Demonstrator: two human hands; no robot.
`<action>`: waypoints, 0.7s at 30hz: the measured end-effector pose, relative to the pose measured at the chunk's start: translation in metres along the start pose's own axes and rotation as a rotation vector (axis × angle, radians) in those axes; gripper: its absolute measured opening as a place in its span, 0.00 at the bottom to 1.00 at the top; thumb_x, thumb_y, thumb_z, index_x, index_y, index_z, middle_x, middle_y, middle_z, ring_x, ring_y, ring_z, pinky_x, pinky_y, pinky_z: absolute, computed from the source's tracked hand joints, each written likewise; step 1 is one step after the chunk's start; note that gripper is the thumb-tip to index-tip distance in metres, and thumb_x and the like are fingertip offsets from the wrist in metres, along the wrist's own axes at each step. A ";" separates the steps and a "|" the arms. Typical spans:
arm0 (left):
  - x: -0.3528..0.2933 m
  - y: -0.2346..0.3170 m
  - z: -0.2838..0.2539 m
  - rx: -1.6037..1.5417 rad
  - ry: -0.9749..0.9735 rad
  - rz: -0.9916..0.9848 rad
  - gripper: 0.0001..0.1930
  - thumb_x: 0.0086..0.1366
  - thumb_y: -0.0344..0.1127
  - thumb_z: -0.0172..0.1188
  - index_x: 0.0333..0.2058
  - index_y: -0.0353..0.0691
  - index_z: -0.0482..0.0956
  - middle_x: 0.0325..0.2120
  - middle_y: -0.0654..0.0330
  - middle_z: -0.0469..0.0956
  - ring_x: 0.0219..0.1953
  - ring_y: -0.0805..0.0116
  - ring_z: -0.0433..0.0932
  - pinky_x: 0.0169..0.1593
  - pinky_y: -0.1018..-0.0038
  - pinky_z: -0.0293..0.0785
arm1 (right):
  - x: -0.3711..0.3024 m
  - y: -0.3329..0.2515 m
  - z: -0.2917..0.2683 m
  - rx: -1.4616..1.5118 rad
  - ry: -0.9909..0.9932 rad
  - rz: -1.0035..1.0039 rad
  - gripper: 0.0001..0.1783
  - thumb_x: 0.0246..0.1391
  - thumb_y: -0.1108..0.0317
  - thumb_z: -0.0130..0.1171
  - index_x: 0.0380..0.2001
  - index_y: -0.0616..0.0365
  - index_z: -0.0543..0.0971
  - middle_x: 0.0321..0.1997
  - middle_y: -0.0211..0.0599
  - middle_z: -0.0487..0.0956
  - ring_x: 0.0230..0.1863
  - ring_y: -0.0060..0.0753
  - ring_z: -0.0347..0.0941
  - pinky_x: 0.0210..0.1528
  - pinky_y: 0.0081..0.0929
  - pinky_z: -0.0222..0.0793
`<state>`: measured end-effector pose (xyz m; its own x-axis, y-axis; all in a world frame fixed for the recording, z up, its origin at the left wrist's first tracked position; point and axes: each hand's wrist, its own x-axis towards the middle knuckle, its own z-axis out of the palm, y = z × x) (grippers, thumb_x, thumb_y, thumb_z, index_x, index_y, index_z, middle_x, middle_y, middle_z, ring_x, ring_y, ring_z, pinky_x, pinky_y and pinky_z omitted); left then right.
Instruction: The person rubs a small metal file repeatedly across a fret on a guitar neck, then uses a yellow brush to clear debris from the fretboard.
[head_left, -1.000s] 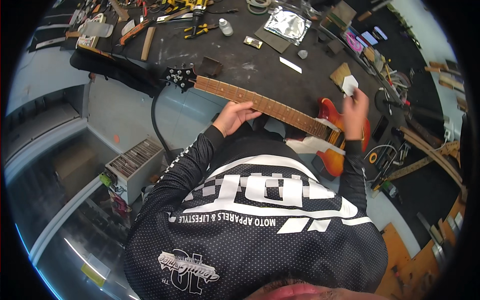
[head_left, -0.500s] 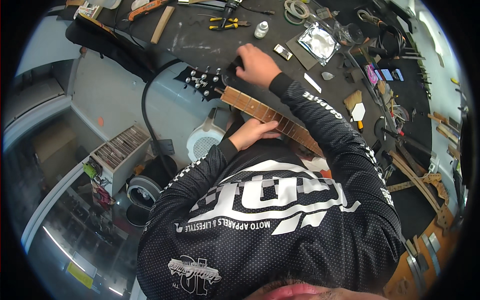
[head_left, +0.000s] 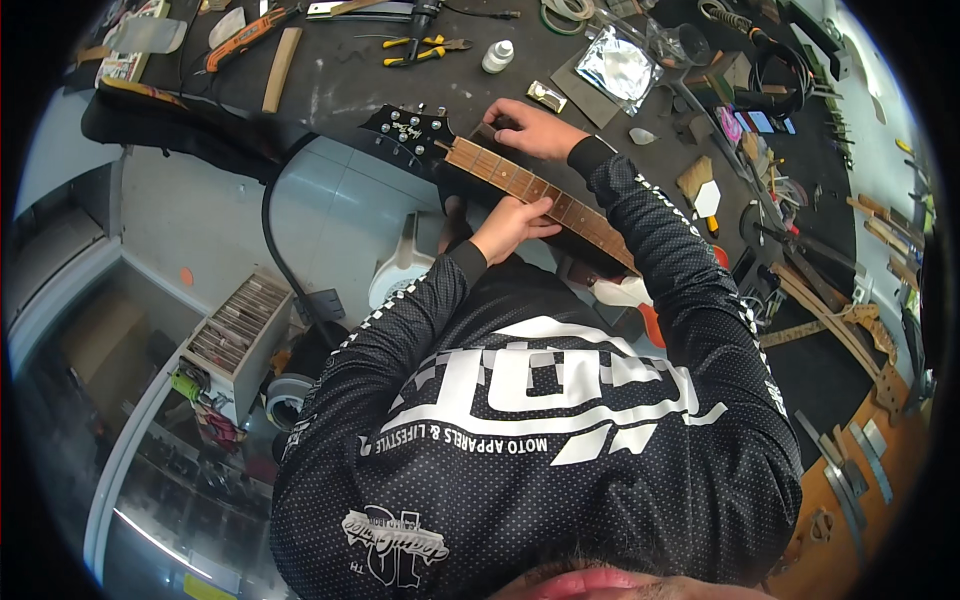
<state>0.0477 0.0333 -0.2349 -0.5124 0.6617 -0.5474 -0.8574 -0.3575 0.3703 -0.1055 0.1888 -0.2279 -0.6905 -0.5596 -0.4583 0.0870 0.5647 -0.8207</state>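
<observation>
The left hand's grip is closed around the neck of an electric guitar [head_left: 540,195], with the thumb on the near edge of the brown fretboard and the fingers seeming to pass beneath. The right hand [head_left: 538,130] is just beyond the fretboard's far edge, palm down with its fingers bent. Dark material shows at its fingertips, but I cannot tell whether it holds anything.

The guitar lies slantwise in front of the person, along the near side of the dark bench [head_left: 350,85]. Its black headstock [head_left: 408,132] points to the left; the right sleeve [head_left: 680,260] hides most of its red-orange body. No strings can be made out over the fretboard.

Good handling here likely depends on the left hand [head_left: 512,228] bearing the neck from below, firm but not squeezing, so it neither rocks nor twists. Light, even contact from the right hand would spare the frets, and the tuners need room from the bench edge. Beyond, a white bottle [head_left: 497,56], yellow-and-black pliers [head_left: 428,50] and a silver packet [head_left: 618,68] lie well apart from the neck.
</observation>
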 end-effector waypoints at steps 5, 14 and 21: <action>0.009 0.005 -0.003 -0.021 -0.003 -0.021 0.22 0.86 0.39 0.56 0.64 0.24 0.76 0.62 0.47 0.81 0.63 0.51 0.84 0.71 0.54 0.81 | 0.002 0.002 -0.002 -0.062 0.031 -0.021 0.21 0.70 0.61 0.57 0.61 0.56 0.78 0.63 0.48 0.80 0.66 0.50 0.77 0.71 0.43 0.72; 0.024 0.006 -0.014 0.018 -0.040 -0.009 0.22 0.87 0.43 0.54 0.68 0.33 0.73 0.63 0.51 0.80 0.61 0.52 0.84 0.68 0.56 0.83 | -0.016 -0.028 0.034 -0.333 0.339 0.001 0.35 0.70 0.41 0.62 0.68 0.57 0.80 0.67 0.48 0.83 0.68 0.59 0.77 0.69 0.49 0.72; 0.040 -0.020 -0.045 -0.052 0.079 -0.057 0.24 0.86 0.54 0.51 0.70 0.50 0.73 0.64 0.63 0.80 0.63 0.67 0.79 0.64 0.62 0.78 | -0.027 -0.056 0.072 -0.640 0.473 0.008 0.65 0.43 0.50 0.84 0.79 0.64 0.61 0.59 0.53 0.78 0.62 0.55 0.76 0.65 0.48 0.69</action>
<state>0.0422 0.0376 -0.2979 -0.4635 0.6289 -0.6243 -0.8854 -0.3562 0.2986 -0.0402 0.1287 -0.1938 -0.9357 -0.3185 -0.1517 -0.2375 0.8867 -0.3966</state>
